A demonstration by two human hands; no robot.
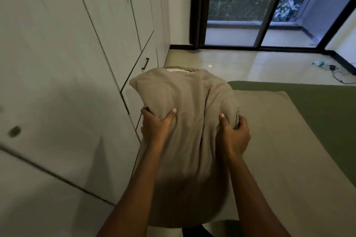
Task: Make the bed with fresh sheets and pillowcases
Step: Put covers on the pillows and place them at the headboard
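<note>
Item 1. Wardrobe (57,63): pale doors with dark handles, left of the pillow, filling that side of the view.

Item 2. Left hand (156,125): grips the pillow's left edge, thumb pressed on the front face, fingers curled behind.

Item 3. Pillow (188,140): the reference piece. It is held up lengthwise in front of the person. It sits inside a beige pillowcase (183,92) whose open end points away, where a sliver of white filling shows.

Item 4. Right hand (233,134): clutches a bunch of fabric at the pillow's right edge, thumb on the front, fingers wrapped round the gathered cloth.

Item 5. Sheet (269,140): beige, spread flat on the bed (317,106), right of and beneath the pillow. Green bedding shows further right.

Item 6. Glass door (250,5): beyond the pillow and to its right, across a glossy floor (231,63).

Item 7. Bottle (318,63) and cable (337,75): on the floor, far right of the pillow.

Step in hand, as judged: casing the pillow, nearly done.

Next move, as judged: settle the filling fully into the case, close the far open end over the white, then lay the pillow down on the sheet.
</note>
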